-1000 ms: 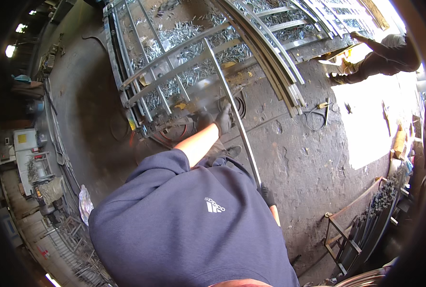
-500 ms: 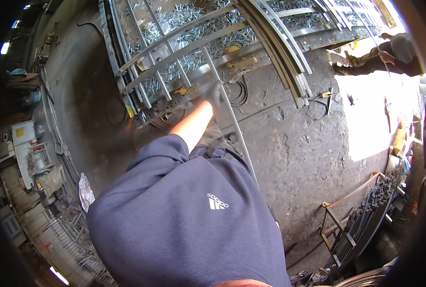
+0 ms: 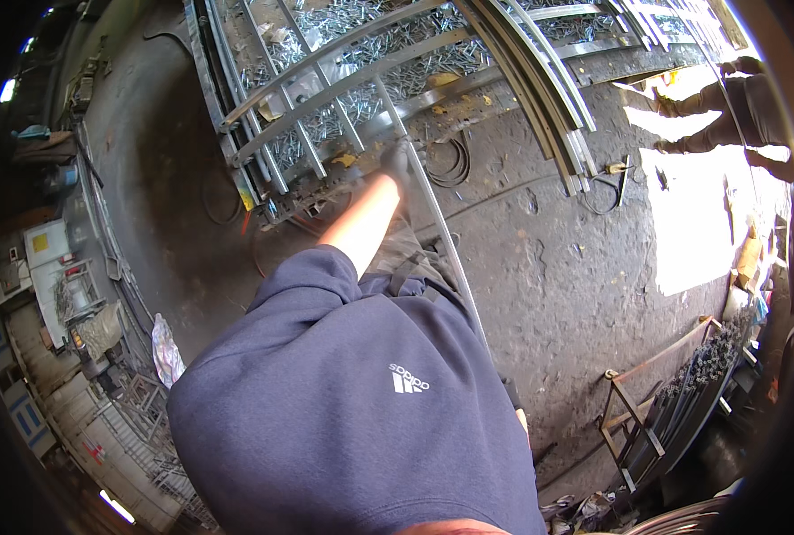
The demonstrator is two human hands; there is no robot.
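My left hand [image 3: 395, 161], in a dark glove, is closed around a long, narrow metal bar [image 3: 438, 214]. The bar slants from the metal frame at the top down past my right side, where my body covers its lower end. Just beside my torso on the right, a small part of my right hand [image 3: 510, 392] shows, dark like a glove, with a bit of bare forearm below it. Its fingers are hidden, so its hold on the bar cannot be made out. Ahead of my left hand lies the frame of metal rails [image 3: 334, 91].
Many small metal pieces [image 3: 361, 36] lie heaped under the rails. Stacked metal strips [image 3: 540, 98] cross the frame's right side. Coiled cable [image 3: 453, 165] lies on the dark floor. Another person [image 3: 754, 111] is at the far right. A rusty rack [image 3: 633, 419] with metal bars stands lower right.
The view has shifted slightly. My left hand keeps its hold on the bar, now less blurred. The other person at the far right has changed stance, legs now farther apart.
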